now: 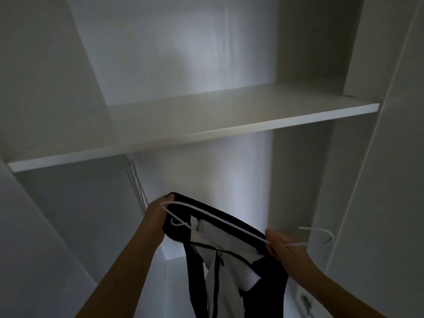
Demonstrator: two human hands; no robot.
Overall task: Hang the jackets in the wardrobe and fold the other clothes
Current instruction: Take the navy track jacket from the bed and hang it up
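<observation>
View into an open white wardrobe [378, 180], taken from the person's head and angled slightly upward. A white shelf [206, 120] crosses the interior from the left side panel to the right one, sloping in the picture from lower left to upper right. The jacket [229, 243], dark navy outside with a white lining, is held in the compartment below this shelf, in front of the dim back wall and between the two forearms. Its body hangs down past the bottom edge of the frame, and a zipper [219, 254] shows at the centre of the lining. A thin white hanger [218, 214] lies along the jacket's upper dark edge, running from upper left to lower right. The left hand [158, 214] grips the left end of that dark edge, fingers curled round the fabric with the thumb on top, and the hanger's left tip rests against it. The right hand [281, 247] is closed round the hanger's wire and the fabric beneath it. Beyond this fist the hanger's hook [325, 235] projects to the right, touching nothing, close to the right side panel. Thin pale lines under the shelf's left end are too dim to identify.
</observation>
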